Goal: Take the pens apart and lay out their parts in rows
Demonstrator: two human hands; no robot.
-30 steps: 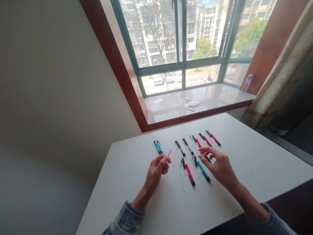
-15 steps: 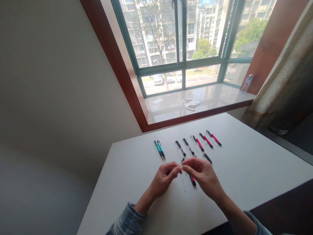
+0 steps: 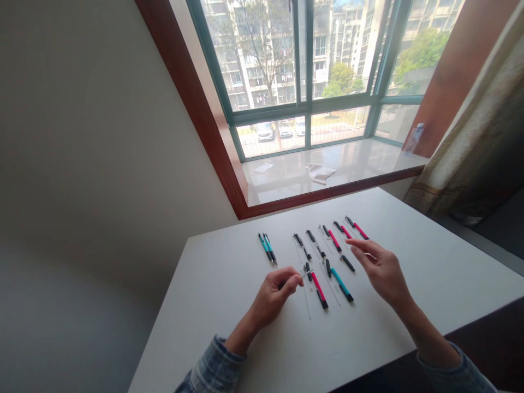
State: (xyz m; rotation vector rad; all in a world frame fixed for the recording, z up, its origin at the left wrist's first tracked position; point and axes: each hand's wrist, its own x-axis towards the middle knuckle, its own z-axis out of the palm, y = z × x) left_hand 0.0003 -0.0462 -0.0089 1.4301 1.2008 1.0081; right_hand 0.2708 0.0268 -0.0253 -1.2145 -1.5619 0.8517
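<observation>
Above the white table, my left hand (image 3: 280, 289) is closed, with thumb and forefinger pinching a thin pen refill (image 3: 308, 273) whose pale end sticks out to the right. Just beyond its fingertips lie a pink pen barrel (image 3: 319, 287) and a black grip (image 3: 308, 271). My right hand (image 3: 380, 267) hovers over the right side of the parts, fingers stretched and the thumb slightly apart. Its fingertips are near another pink barrel (image 3: 346, 231), partly covering it; no object shows between them. A teal barrel (image 3: 341, 283) lies between the hands.
Two whole teal pens (image 3: 267, 249) lie side by side at the left. Rows of black, pink and thin white pen parts spread over the white table (image 3: 213, 289). Behind is a window sill with a cloth (image 3: 321, 173) and a clear bottle (image 3: 414, 139).
My right hand has left the refill and moved right and up, its fingers parting. The teal barrel has come into sight. My left hand stays put, still pinching the refill.
</observation>
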